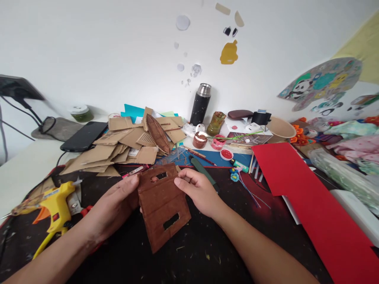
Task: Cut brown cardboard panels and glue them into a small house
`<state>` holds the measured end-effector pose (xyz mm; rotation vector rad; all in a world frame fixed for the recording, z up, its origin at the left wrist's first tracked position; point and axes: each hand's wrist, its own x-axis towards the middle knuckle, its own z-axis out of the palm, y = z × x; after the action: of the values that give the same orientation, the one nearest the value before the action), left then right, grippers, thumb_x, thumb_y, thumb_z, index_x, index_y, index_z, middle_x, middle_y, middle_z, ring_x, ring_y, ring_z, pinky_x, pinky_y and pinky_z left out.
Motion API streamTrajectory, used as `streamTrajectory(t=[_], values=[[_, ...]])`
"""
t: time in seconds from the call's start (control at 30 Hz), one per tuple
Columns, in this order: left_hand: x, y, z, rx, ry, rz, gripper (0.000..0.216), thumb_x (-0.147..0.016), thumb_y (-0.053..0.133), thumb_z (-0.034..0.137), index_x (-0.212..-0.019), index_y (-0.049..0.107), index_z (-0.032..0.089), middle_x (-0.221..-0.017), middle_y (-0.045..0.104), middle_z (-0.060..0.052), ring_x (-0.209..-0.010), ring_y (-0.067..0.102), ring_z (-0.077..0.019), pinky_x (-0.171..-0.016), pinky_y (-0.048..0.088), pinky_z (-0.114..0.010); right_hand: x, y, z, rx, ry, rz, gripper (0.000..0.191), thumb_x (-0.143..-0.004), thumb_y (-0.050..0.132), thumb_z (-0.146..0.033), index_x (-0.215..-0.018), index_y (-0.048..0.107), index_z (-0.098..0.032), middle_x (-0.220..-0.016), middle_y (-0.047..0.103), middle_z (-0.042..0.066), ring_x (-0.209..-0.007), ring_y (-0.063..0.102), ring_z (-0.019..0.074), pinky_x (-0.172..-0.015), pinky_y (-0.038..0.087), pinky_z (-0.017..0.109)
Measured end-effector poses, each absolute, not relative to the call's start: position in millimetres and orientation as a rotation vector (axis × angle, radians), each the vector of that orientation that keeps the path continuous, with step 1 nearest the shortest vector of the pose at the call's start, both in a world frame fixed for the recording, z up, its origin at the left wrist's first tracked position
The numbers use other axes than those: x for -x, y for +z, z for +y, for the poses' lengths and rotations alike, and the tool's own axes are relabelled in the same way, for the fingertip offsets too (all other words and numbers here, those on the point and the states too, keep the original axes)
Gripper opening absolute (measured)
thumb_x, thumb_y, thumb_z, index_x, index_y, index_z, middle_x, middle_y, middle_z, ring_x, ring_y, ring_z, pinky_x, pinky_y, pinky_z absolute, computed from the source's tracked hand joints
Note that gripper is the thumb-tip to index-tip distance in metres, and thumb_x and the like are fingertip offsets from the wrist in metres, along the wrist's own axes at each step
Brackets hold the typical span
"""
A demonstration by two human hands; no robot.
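Observation:
A brown-painted cardboard piece (161, 205) with two small rectangular slots is folded and held over the dark work mat (189, 252). My left hand (114, 207) grips its left edge, fingers curled behind and thumb on top. My right hand (199, 191) pinches its upper right edge, fingers closed on the cardboard. A fingertip shows through the upper slot.
A yellow glue gun (56, 207) lies at the left. Plain cardboard scraps (124, 148) and a brown boat-shaped piece (158, 134) are piled behind. A black flask (200, 104), paint pots (218, 142), a black phone (84, 136) and a red paper sheet (304, 201) lie around.

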<state>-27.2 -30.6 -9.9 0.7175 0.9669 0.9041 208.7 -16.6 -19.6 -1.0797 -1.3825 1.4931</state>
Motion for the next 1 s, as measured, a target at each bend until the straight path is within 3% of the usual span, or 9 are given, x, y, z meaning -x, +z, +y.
streamTrajectory(t=[0.2,0.43,1.0], values=[[28.7,-11.4,-31.7,-0.717,0.878,0.892,0.052,-0.084,0.082,0.060,-0.124,0.082,0.026,-0.127,0.083,-0.011,-0.119,0.076,-0.0348,-0.100,0.061,-0.042,-207.8,-19.6,-17.6,1.088,1.518,-1.346,0.037,-0.087,0.077,-0.059,-0.086,0.061,-0.025,-0.075,0.050,-0.004,-0.071,0.046,0.0167,-0.069,0.037,0.031],[24.9,-6.3,-31.7,-0.688,0.849,0.916,0.050,-0.086,0.080,0.061,-0.121,0.083,0.026,-0.129,0.083,-0.008,-0.123,0.074,-0.0344,-0.100,0.061,-0.041,-206.4,-19.4,-17.0,1.091,1.488,-1.344,0.038,-0.088,0.075,-0.058,-0.082,0.059,-0.025,-0.074,0.048,-0.004,-0.069,0.043,0.0158,-0.068,0.035,0.031],[23.6,-3.4,-23.7,-0.659,0.876,1.015,0.052,-0.075,0.090,0.057,-0.115,0.083,0.024,-0.123,0.084,-0.010,-0.113,0.077,-0.0328,-0.093,0.063,-0.038,-206.0,-22.8,-16.3,1.107,1.471,-1.329,0.036,-0.089,0.074,-0.057,-0.086,0.061,-0.024,-0.077,0.054,-0.003,-0.072,0.048,0.0162,-0.069,0.038,0.031]])
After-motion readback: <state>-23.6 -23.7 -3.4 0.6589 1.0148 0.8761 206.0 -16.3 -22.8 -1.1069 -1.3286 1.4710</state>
